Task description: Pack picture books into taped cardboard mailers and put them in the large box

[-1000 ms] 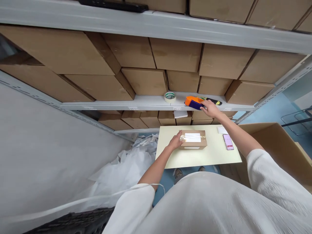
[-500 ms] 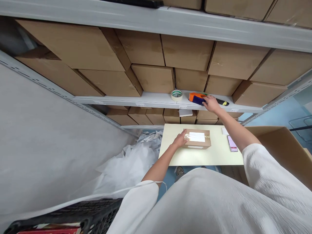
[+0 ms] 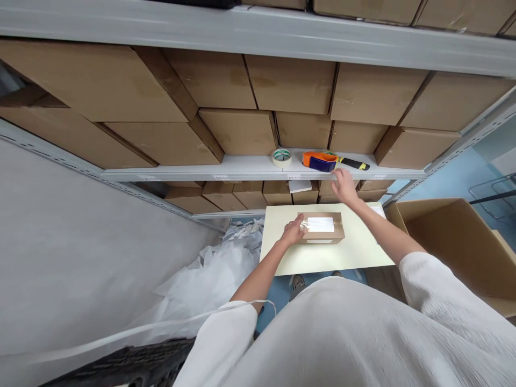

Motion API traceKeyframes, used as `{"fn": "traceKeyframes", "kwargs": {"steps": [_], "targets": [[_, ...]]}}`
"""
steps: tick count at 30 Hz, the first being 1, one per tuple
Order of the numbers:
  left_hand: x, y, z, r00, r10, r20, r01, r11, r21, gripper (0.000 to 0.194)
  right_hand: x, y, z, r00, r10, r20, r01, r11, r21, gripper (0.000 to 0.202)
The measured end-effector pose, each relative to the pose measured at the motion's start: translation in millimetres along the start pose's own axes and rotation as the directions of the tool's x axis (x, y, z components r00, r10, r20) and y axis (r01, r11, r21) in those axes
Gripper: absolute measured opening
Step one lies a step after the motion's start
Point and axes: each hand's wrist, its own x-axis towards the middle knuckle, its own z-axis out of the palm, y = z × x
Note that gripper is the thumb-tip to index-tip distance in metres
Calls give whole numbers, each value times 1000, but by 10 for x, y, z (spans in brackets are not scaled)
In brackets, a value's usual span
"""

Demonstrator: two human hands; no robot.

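Observation:
A small taped cardboard box [image 3: 337,230] with a white label on top lies on the pale yellow tabletop [image 3: 298,263]. My left hand [image 3: 294,231] grips its left end. At the shelf's front edge, my right hand [image 3: 344,185] is apart from the tape dispenser [image 3: 320,161], its fingers loosely bent and holding nothing I can see. The orange and dark blue dispenser rests on the shelf, just beyond those fingertips. Right of it lies a black and yellow utility knife [image 3: 355,163]; to its left sits a roll of tape [image 3: 281,157].
Cardboard boxes [image 3: 237,131] fill the metal shelving ahead. An open carton [image 3: 451,231] stands right of the table. Crumpled white packing material [image 3: 209,279] is heaped at the left, with a black crate [image 3: 157,363] nearer me. A white cable crosses at lower left.
My right hand has let go of the tape dispenser on the shelf and drawn back toward me. My left hand stays on the box. The view has shifted slightly.

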Motion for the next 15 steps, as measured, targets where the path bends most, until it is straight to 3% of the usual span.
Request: {"fn": "traceKeyframes", "kwargs": {"steps": [2,5,8,11,15], "targets": [[-16,56,46,1000,10,-22,-8,997,79,81,-411,-218,213,987,-9,162,5,1000,28,50],[-70,143,170,992,116,-54,-105,980,168,68,-1089,-520,592,913,-29,406,4,998,64,54],[-141,167,303,971,237,-14,-230,954,194,68,-1606,-664,892,861,1,508,-29,998,48,68],[-182,128,388,959,281,26,-279,935,218,75,-1867,-643,1043,845,-5,535,-14,999,32,80],[-163,85,421,958,281,58,-286,922,261,81,-1933,-548,1112,847,-30,530,9,999,44,83]]}}
